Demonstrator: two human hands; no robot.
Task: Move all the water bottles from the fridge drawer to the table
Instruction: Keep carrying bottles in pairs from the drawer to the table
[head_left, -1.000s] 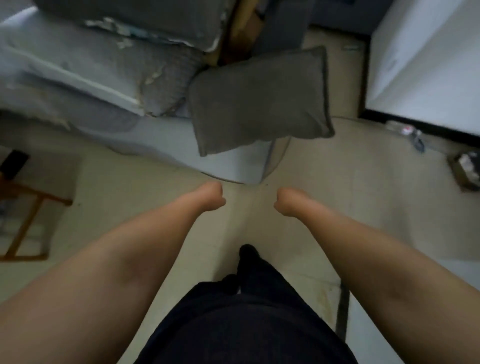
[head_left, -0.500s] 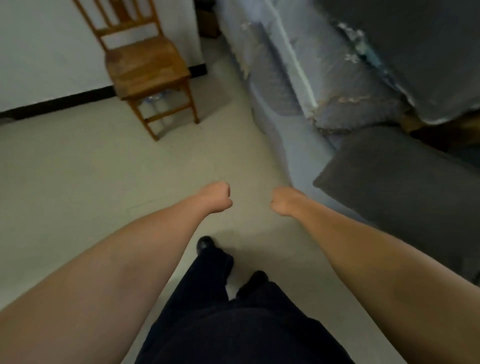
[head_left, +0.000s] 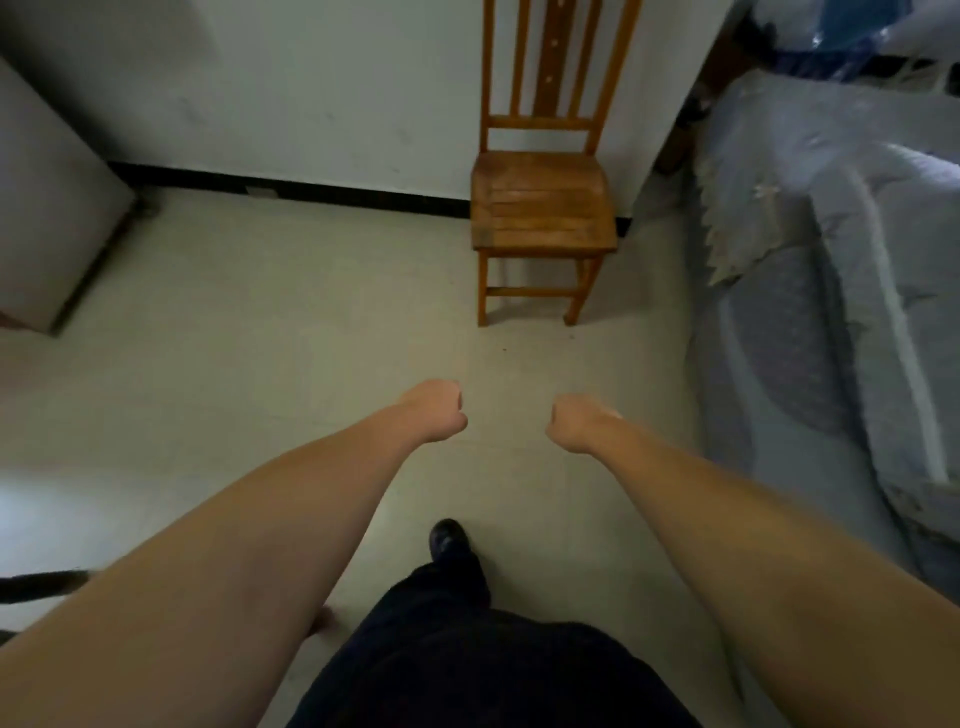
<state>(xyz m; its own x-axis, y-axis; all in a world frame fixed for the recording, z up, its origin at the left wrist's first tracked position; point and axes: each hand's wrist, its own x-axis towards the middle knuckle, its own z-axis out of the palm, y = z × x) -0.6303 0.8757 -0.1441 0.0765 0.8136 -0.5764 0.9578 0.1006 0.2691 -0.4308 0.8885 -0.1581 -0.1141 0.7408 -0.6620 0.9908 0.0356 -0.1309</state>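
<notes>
risk: i could clip the wooden chair (head_left: 543, 200) or the covered sofa (head_left: 831, 291) while walking, since both crowd my path. left hand (head_left: 436, 410) and right hand (head_left: 576, 421): both curled into fists, holding nothing. water bottles, fridge drawer, surface: none in view, so their position relative to my hands is unknown.

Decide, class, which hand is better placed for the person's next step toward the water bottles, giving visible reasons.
Neither clearly. The left hand and right hand are both fisted, holding nothing, level above the floor. No bottle, fridge drawer or table is identifiable; only a wooden chair stands ahead.
</notes>
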